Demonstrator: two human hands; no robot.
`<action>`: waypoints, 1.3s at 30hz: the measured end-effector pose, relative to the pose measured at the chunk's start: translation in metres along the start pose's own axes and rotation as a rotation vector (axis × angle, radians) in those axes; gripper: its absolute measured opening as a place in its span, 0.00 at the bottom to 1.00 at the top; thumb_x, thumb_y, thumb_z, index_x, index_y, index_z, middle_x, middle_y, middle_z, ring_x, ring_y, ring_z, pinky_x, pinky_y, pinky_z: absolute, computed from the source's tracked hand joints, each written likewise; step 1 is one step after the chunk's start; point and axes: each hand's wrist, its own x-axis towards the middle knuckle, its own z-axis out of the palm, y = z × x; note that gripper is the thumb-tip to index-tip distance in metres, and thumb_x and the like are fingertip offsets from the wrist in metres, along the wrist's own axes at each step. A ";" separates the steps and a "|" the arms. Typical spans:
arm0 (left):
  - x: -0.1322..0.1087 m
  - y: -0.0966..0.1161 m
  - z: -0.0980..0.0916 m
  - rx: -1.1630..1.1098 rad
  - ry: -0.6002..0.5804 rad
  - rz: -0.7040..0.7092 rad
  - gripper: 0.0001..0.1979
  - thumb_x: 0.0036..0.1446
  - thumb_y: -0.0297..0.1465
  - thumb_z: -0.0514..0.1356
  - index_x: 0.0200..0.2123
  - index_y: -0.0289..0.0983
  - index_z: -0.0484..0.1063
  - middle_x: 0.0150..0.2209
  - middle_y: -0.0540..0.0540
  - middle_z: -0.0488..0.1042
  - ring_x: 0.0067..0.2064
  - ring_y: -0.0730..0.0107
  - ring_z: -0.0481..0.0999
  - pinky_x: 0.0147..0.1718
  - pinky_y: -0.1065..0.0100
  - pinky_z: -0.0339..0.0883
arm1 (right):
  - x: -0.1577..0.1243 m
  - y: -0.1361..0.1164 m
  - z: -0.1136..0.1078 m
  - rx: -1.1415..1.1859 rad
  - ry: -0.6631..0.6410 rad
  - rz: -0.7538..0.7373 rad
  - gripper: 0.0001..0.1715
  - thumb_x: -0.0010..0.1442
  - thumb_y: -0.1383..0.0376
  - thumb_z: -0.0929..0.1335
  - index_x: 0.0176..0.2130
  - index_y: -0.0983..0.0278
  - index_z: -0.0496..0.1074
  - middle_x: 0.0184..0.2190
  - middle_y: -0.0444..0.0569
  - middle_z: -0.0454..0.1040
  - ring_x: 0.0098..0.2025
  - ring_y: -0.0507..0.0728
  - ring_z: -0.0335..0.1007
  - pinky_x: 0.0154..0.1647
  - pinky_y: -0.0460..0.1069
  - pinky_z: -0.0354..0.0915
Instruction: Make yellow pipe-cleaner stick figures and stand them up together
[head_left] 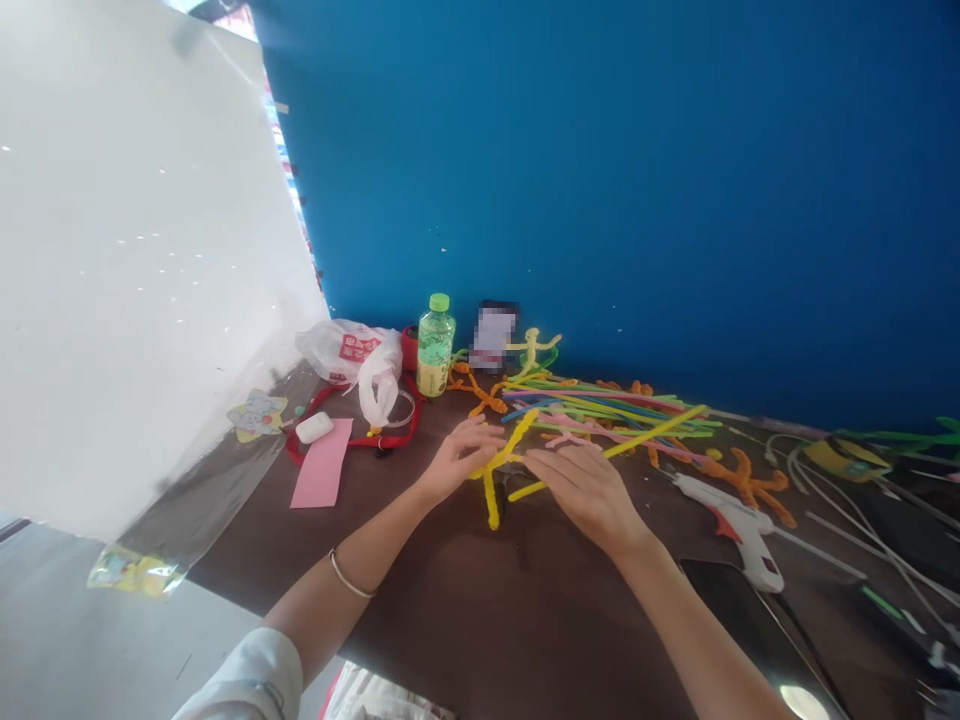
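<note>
A yellow pipe-cleaner figure (491, 503) with crossed stems sits between my hands on the brown table (480, 610). My left hand (459, 460) pinches its upper stems, and my right hand (581, 490) grips the stems at its centre. One long yellow stem runs from under my right hand towards the upper right. Just beyond my hands lies a heap of multicoloured pipe cleaners (600, 412). Part of the yellow figure is hidden under my fingers.
A white glue gun (731, 525) lies right of my right hand, next to an orange pipe-cleaner figure (746, 485). A pink paper strip (322, 462), red loop (352, 438), plastic bag (356, 355) and green-capped bottle (436, 345) stand to the left. A blue wall (600, 180) backs the table.
</note>
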 end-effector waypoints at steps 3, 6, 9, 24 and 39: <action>-0.003 -0.004 0.006 0.094 -0.105 -0.015 0.10 0.48 0.35 0.59 0.33 0.38 0.76 0.40 0.42 0.74 0.52 0.56 0.65 0.50 0.60 0.56 | 0.000 -0.003 0.005 0.028 0.002 0.071 0.16 0.59 0.71 0.59 0.42 0.59 0.71 0.39 0.46 0.75 0.39 0.55 0.68 0.41 0.51 0.59; -0.005 -0.006 0.010 0.088 -0.082 -0.093 0.13 0.50 0.38 0.57 0.34 0.36 0.74 0.34 0.42 0.75 0.39 0.61 0.72 0.38 0.65 0.63 | -0.004 -0.013 0.010 -0.046 0.062 0.232 0.16 0.58 0.64 0.62 0.47 0.59 0.68 0.43 0.50 0.73 0.41 0.58 0.67 0.41 0.52 0.57; -0.005 -0.004 0.010 0.150 -0.016 -0.093 0.14 0.51 0.39 0.55 0.31 0.35 0.74 0.28 0.45 0.74 0.31 0.68 0.71 0.33 0.69 0.62 | -0.013 -0.025 0.017 -0.196 0.166 0.422 0.22 0.56 0.57 0.64 0.49 0.62 0.67 0.41 0.55 0.72 0.39 0.60 0.68 0.37 0.52 0.57; -0.006 -0.003 0.016 0.316 -0.109 0.007 0.14 0.53 0.38 0.53 0.21 0.39 0.71 0.23 0.50 0.72 0.29 0.71 0.66 0.53 0.63 0.46 | -0.026 -0.027 0.040 0.771 0.206 0.971 0.10 0.53 0.60 0.65 0.30 0.64 0.69 0.27 0.49 0.75 0.30 0.56 0.71 0.31 0.49 0.66; -0.012 -0.005 0.023 0.298 -0.117 -0.042 0.12 0.51 0.38 0.54 0.30 0.39 0.74 0.29 0.50 0.76 0.32 0.70 0.70 0.55 0.61 0.44 | -0.021 -0.041 0.036 0.806 0.186 0.896 0.05 0.50 0.64 0.65 0.29 0.63 0.70 0.27 0.47 0.73 0.29 0.55 0.69 0.28 0.48 0.66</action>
